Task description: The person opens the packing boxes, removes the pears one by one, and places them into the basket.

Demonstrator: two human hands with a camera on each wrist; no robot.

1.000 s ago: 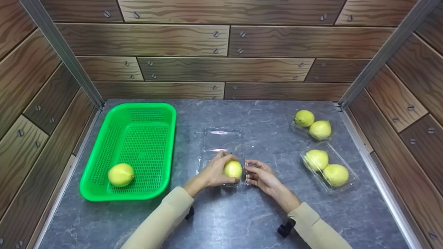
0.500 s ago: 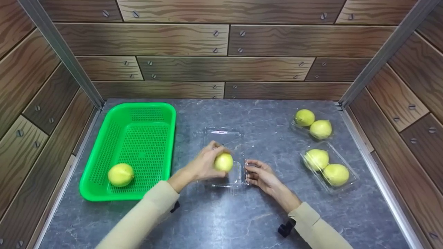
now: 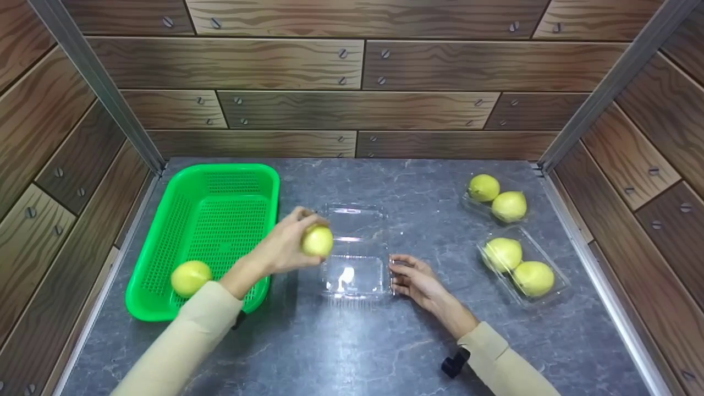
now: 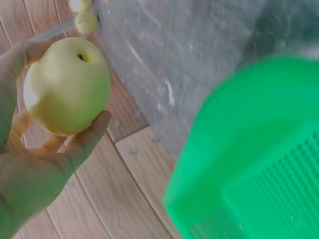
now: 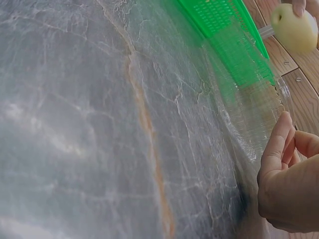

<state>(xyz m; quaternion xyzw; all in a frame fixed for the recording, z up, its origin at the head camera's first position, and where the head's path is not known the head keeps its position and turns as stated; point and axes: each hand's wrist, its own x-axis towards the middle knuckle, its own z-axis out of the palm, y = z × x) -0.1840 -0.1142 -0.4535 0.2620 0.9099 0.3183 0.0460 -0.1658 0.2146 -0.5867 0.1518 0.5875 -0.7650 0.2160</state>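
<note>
My left hand (image 3: pixel 286 242) holds a round yellow apple (image 3: pixel 317 241) in the air, between the green basket and the clear plastic clamshell box. In the left wrist view the apple (image 4: pixel 67 87) sits between thumb and fingers, its small dark hollow showing. The clamshell box (image 3: pixel 352 297) lies opened out on the table, its lid (image 3: pixel 355 220) folded back away from me. At its right edge, my right hand (image 3: pixel 421 283) pinches the rim between thumb and fingers. No fruit lies in this box.
The green basket (image 3: pixel 273 220) at left holds one yellow apple (image 3: pixel 191 279), near its front. At right stand two clear boxes, a rear one (image 3: pixel 473 208) and a front one (image 3: pixel 561 283), each with two yellow apples. Wood-patterned walls surround the grey table (image 3: pixel 440 335).
My left hand has lifted the apple out of the clamshell box and carried it left toward the basket. The right hand stays at the box's right edge.
</note>
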